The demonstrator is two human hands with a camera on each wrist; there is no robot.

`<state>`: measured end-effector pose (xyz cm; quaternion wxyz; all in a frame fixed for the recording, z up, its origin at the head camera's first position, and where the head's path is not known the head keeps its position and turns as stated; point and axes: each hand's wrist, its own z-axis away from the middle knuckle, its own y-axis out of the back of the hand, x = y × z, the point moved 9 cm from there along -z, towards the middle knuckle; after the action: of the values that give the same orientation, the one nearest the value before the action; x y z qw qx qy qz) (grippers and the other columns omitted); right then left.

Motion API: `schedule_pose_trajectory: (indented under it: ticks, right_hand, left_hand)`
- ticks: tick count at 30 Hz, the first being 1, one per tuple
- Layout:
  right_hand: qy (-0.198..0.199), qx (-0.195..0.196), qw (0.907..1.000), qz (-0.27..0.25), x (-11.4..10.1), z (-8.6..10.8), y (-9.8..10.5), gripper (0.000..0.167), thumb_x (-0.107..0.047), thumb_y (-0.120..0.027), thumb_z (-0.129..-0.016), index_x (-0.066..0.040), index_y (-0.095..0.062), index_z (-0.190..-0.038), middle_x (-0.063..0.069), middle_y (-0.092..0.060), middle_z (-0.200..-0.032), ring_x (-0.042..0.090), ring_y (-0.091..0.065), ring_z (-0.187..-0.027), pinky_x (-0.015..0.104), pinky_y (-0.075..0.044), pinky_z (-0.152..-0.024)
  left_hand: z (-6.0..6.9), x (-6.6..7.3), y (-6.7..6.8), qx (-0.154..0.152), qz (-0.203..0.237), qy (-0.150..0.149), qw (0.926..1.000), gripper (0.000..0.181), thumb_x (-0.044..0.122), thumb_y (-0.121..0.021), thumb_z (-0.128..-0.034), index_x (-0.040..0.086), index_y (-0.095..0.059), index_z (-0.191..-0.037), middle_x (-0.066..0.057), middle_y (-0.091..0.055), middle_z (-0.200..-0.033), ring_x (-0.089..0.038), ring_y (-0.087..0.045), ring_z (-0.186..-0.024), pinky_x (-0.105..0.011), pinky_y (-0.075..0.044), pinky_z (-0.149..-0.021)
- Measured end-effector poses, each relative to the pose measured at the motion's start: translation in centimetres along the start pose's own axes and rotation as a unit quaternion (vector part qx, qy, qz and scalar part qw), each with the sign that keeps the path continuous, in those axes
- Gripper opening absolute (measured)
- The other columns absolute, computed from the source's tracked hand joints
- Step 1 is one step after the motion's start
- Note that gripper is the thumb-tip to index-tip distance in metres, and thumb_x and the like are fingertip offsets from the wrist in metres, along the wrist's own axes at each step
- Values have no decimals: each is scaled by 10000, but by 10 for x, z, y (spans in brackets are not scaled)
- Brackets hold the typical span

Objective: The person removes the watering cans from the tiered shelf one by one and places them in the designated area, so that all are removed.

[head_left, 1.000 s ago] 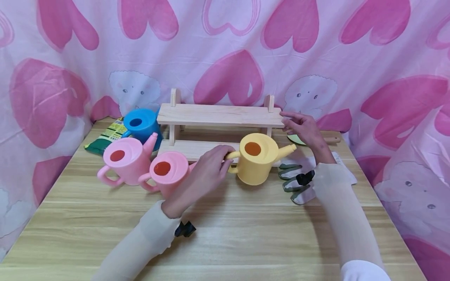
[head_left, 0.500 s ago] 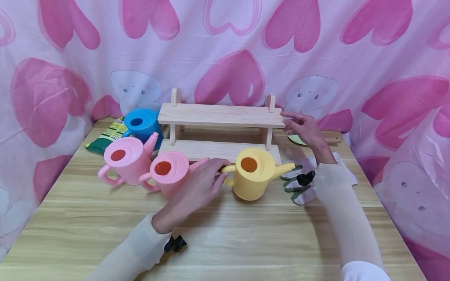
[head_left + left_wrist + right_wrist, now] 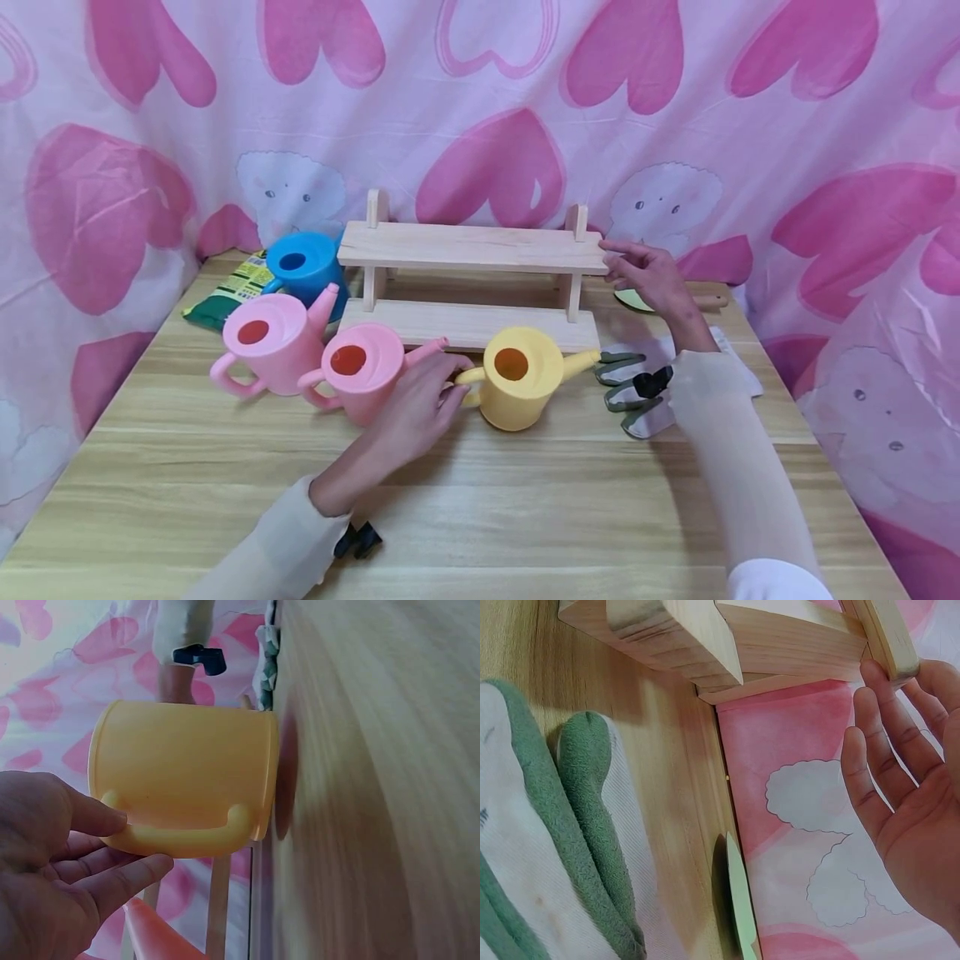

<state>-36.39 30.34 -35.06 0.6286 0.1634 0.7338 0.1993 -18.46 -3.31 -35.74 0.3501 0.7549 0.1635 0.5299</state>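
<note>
My left hand [image 3: 408,412] pinches the handle of a yellow watering can [image 3: 522,387] between thumb and fingers. The can stands upright, its spout to the right, low over the table in front of a two-tier wooden shelf [image 3: 472,247]; whether its base touches the wood is unclear. In the left wrist view, the can's handle [image 3: 180,841] lies between the thumb and fingertips. My right hand [image 3: 651,279] holds the right end of the upper board, fingertips at its corner. Close left of the yellow can is a pink watering can [image 3: 363,375], partly behind my left hand.
Another pink watering can [image 3: 273,346] and a blue one [image 3: 306,267] stand at the left, beside a green and yellow bag [image 3: 228,292]. Under the right forearm lie white and green gloves [image 3: 630,396]. Behind them is a trowel [image 3: 632,298]. A pink curtain hangs behind.
The yellow watering can has come toward me and down from the shelf's front, then shifted left with my left hand. My right hand has stayed at the shelf's end.
</note>
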Motion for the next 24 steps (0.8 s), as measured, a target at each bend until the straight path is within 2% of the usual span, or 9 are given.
schedule_pose_trajectory:
  ticks: [6,13,16,20,24]
  right_hand:
    - [-50,-15,9999,-85,-2,1,0,438,-300,-673,-1022,-98,-641,-1410,23,-703,-1062,199,-712,-892,306,-608,-757]
    - [92,-124,9998,-125,-34,15,-1,407,-192,-653,-1034,3,-623,-1390,44,-742,-994,256,-719,-879,312,-610,-737]
    - [98,-173,9997,-143,-39,18,-1,412,-195,-651,-1035,6,-617,-1394,24,-742,-979,246,-718,-877,304,-607,-735]
    - [48,-124,9999,-100,-36,16,0,407,-198,-646,-1039,2,-621,-1393,36,-740,-956,280,-712,-897,331,-610,-755]
    - [-7,-82,9999,-98,-20,9,1,414,-231,-653,-1037,-34,-629,-1400,21,-740,-980,263,-715,-903,338,-610,-763]
  left_hand:
    - [5,-7,-4,-74,50,135,9999,331,72,-784,-922,97,-649,-1223,-10,-646,-1093,-172,-590,-943,-325,-571,-892]
    - [11,-11,-2,-68,-73,81,9999,335,71,-767,-937,100,-634,-1243,7,-631,-1100,-174,-593,-967,-343,-567,-904]
    - [13,-13,0,-50,-83,143,9999,347,75,-776,-931,119,-634,-1245,21,-628,-1108,-168,-594,-988,-348,-566,-912]
    - [16,-15,2,-64,17,179,9998,369,75,-775,-931,131,-631,-1266,25,-632,-1127,-163,-596,-1001,-346,-566,-916]
    - [16,-15,3,-100,60,153,9998,371,81,-774,-933,129,-627,-1270,21,-638,-1130,-167,-602,-1002,-344,-565,-918]
